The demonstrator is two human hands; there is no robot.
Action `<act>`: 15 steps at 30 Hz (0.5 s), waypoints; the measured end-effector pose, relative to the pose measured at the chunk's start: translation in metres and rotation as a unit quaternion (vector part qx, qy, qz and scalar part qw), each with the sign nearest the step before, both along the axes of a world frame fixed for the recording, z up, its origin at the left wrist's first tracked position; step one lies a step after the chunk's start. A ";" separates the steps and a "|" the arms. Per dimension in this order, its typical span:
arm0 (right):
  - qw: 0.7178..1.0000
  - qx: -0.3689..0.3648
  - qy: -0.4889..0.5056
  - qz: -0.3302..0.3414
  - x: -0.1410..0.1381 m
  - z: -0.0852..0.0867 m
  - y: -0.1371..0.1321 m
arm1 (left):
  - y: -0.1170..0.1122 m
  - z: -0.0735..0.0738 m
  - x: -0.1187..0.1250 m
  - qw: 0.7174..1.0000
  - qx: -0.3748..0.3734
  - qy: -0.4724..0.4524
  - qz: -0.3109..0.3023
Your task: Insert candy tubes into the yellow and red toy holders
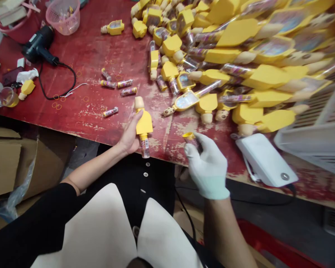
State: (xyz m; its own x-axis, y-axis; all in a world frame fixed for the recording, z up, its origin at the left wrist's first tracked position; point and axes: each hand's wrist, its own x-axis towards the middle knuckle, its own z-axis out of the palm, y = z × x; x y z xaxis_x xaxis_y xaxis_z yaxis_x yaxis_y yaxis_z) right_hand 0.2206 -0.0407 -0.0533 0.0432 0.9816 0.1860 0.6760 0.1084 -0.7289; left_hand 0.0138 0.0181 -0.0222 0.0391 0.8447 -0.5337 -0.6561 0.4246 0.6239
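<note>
The bare left hand [130, 137] grips a yellow plastic toy figure with a beige head [144, 123]; just to its right, the white-gloved right hand [208, 165] pinches a small yellow-capped clear tube [190, 137] — seemingly mid-assembly; joining them would call for lining up their ends.

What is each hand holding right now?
Left hand: closed on a yellow toy with a clear tube at its end.
Right hand, gloved: closed on a small yellow-capped tube.
</note>
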 end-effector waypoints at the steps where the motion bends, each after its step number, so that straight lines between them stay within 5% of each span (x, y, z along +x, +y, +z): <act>1: 0.999 -0.023 0.021 -0.011 0.007 -0.006 0.007 | 0.005 -0.005 -0.002 1.000 -0.018 0.005 0.004; 5: 0.995 -0.081 0.059 -0.019 0.019 -0.039 0.021 | 0.056 -0.018 -0.010 0.999 -0.025 0.043 0.016; 8: 0.993 -0.068 0.091 -0.038 0.018 -0.056 0.017 | 0.117 -0.017 -0.018 0.984 0.132 0.119 -0.004; 12: 0.983 -0.074 0.139 -0.090 0.020 -0.067 0.008 | 0.178 -0.013 -0.036 0.888 0.332 0.319 0.003; 15: 0.979 -0.074 0.148 -0.121 0.022 -0.074 0.005 | 0.187 -0.018 -0.033 0.830 0.385 0.403 -0.025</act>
